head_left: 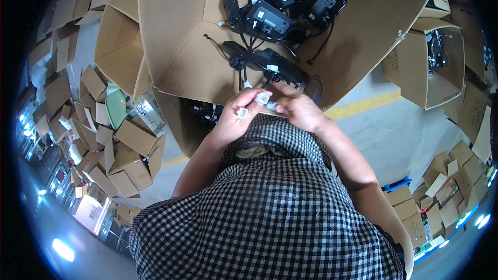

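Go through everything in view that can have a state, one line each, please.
Left hand: closed on white plugs
White plugs: partly covered by fingers
Right hand: index finger extended, grip unclear
Large cardboard box: open
Black devices: piled inside it, some cable ends loose
Smaller box at right: open, dark items inside
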